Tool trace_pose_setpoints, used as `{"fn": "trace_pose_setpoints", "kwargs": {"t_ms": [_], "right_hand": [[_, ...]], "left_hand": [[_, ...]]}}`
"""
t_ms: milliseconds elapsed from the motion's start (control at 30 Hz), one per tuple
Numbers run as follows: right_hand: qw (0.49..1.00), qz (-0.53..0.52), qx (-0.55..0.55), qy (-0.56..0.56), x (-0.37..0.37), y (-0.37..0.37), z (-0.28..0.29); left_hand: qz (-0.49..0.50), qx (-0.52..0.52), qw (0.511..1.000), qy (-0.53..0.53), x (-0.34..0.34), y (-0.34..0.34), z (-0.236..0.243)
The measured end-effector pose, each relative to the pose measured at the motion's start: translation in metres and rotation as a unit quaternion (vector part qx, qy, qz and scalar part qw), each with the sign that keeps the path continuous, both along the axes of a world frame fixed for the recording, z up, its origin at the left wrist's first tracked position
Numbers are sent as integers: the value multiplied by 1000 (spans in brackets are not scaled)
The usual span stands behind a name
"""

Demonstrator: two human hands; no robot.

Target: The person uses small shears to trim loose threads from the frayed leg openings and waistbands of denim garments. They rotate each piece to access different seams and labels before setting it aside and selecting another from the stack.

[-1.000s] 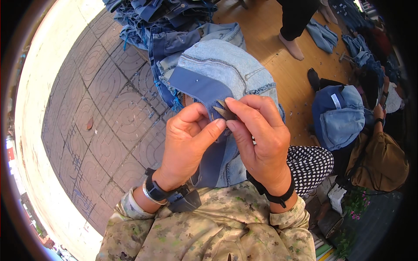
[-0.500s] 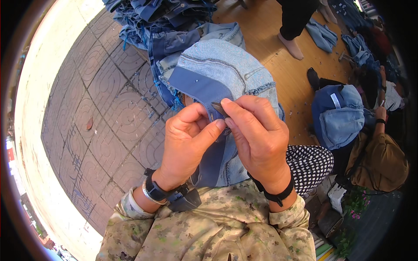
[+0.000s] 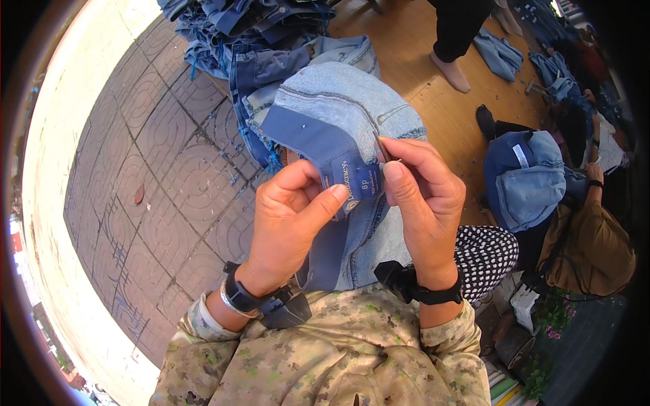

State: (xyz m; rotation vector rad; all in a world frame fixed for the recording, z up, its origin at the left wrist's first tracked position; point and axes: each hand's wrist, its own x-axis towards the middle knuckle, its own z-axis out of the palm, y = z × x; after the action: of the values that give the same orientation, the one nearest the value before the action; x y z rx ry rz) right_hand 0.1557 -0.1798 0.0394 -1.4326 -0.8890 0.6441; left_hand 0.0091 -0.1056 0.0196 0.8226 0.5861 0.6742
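Observation:
Light-blue jeans (image 3: 338,95), turned inside out with a dark-blue inner waistband (image 3: 305,132), lie across my lap. My left hand (image 3: 291,216) is closed on the waistband edge, thumb on top and fingers beneath. Beside that thumb lies a dark-blue cloth label (image 3: 347,177) with a smaller tab (image 3: 367,184). My right hand (image 3: 426,199) is closed in a pinch on a small dark pointed tool (image 3: 380,145), its tip upward; fingers hide most of it, so its exact kind is unclear. The right fingers are beside the label's right edge.
A jeans pile (image 3: 250,27) rises at the far left on a wooden platform (image 3: 399,51). Another person's bare foot (image 3: 450,73) stands there. To the right, a co-worker bends near more denim (image 3: 531,183). Paving (image 3: 169,169) with thread scraps lies left.
My right hand has moved right, off the label, and turned so the tool points upward. The label and tab are now uncovered. My left hand keeps its hold.

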Motion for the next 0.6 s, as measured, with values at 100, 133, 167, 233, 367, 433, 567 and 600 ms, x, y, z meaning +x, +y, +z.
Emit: {"fn": "trace_pose_setpoints", "kwargs": {"t_ms": [100, 133, 167, 233, 367, 433, 567, 600], "right_hand": [[999, 3, -1, -45, 3, -4, 3], [1000, -8, -4, 14, 4, -6, 4], [997, -19, -6, 73, 5, -7, 4], [995, -11, -12, 96, 7, -8, 5], [993, 35, -52, 95, 2, -3, 2], [990, 40, -54, 124, 4, -4, -7], [982, 34, -43, 182, 1, -1, -4], [982, 33, -43, 182, -1, 0, -2]], "left_hand": [[7, -9, 1000, -8, 0, 1, 0], [4, -17, 1000, -15, 0, 2, -1], [2, -17, 1000, -16, 0, 3, -1], [11, -35, 999, -15, 0, 3, -1], [11, -37, 999, -13, 0, 4, 2], [20, -42, 999, -13, 1, 4, 2], [21, -53, 998, -10, 0, 4, 2], [20, -46, 999, -4, 0, 4, 1]]}}
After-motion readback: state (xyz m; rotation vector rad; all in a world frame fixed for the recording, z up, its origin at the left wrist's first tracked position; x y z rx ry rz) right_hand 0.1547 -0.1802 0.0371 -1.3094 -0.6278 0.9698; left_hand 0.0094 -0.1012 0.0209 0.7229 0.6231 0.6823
